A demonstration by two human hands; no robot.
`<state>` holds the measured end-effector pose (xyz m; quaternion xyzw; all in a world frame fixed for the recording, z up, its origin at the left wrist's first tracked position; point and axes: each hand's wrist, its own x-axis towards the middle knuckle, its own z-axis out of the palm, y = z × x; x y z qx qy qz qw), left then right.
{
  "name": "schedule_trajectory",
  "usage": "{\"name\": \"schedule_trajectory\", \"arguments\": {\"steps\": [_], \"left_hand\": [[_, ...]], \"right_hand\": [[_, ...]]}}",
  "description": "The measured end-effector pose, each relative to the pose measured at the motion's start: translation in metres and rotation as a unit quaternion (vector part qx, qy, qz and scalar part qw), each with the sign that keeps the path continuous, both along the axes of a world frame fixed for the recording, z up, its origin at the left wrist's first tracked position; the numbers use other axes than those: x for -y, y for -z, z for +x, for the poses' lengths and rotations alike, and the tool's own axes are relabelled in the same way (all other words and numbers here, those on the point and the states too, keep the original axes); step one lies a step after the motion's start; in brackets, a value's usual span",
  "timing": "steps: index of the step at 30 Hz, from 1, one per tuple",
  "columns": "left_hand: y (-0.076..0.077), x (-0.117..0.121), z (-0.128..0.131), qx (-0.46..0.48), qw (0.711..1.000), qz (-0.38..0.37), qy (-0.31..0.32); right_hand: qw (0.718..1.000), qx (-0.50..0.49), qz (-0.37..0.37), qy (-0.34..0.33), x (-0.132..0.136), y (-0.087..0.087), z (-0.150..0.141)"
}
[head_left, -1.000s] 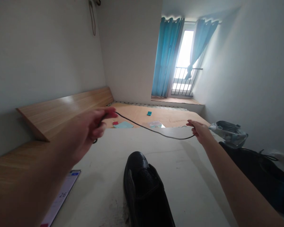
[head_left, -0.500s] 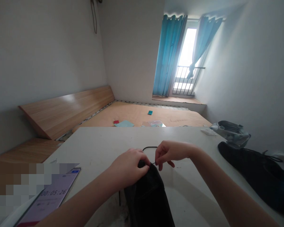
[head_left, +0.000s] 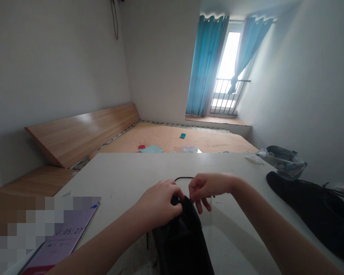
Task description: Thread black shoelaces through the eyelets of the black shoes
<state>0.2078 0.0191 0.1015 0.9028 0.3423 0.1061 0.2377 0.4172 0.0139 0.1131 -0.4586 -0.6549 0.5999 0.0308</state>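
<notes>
A black leather shoe [head_left: 180, 240] stands on the white table [head_left: 126, 172], toe away from me, with its top near my hands. My left hand [head_left: 160, 204] grips the shoe's upper end. My right hand [head_left: 209, 188] is pinched just beside it, on a thin black shoelace [head_left: 184, 178] that arcs in a small loop behind my fingers. The eyelets are hidden by my fingers. A second black shoe [head_left: 309, 210] lies at the table's right side, its lace trailing, nearest my right hand but well apart from it.
A phone [head_left: 70, 238] showing a timer lies at the lower left of the table. A grey and white steam iron [head_left: 283, 162] sits at the right. Beyond the table's far edge are a wooden bed base with small coloured items, a wall and a blue-curtained window.
My hands have dropped from holding the lace stretched in the air to working close together at the shoe's top. The lace now forms a short loop there. Between the last two frames they barely moved.
</notes>
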Motion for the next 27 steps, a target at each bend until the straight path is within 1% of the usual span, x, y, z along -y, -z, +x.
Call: {"name": "schedule_trajectory", "arguments": {"steps": [4, 7, 13, 17, 20, 22, 24, 27], "left_hand": [[0.0, 0.001, 0.001, 0.002, 1.0, 0.004, -0.001], [0.003, 0.002, 0.003, 0.003, 1.0, 0.014, -0.012], [0.006, 0.003, 0.006, 0.001, 0.999, 0.03, -0.026], [0.005, 0.004, 0.005, 0.008, 0.999, 0.042, -0.02], [0.004, 0.007, 0.005, 0.018, 0.998, 0.052, -0.016], [0.003, 0.008, 0.005, 0.026, 0.998, 0.059, -0.017], [-0.001, 0.007, 0.004, 0.037, 0.997, 0.066, -0.024], [-0.012, 0.003, -0.001, 0.063, 0.994, 0.078, -0.051]], "right_hand": [[0.999, -0.023, -0.013, -0.023, -0.003, 0.007, 0.0], [0.998, -0.052, -0.02, -0.033, -0.008, 0.018, 0.002], [0.994, -0.103, -0.019, -0.018, -0.018, 0.043, 0.008], [0.994, -0.109, -0.011, -0.014, -0.019, 0.05, 0.007], [0.994, -0.105, -0.003, -0.013, -0.019, 0.051, 0.006], [0.995, -0.1, 0.005, -0.013, -0.019, 0.047, 0.006], [0.995, -0.097, 0.024, -0.009, -0.017, 0.039, 0.007], [0.991, -0.107, 0.082, 0.015, -0.011, 0.018, 0.006]]}}
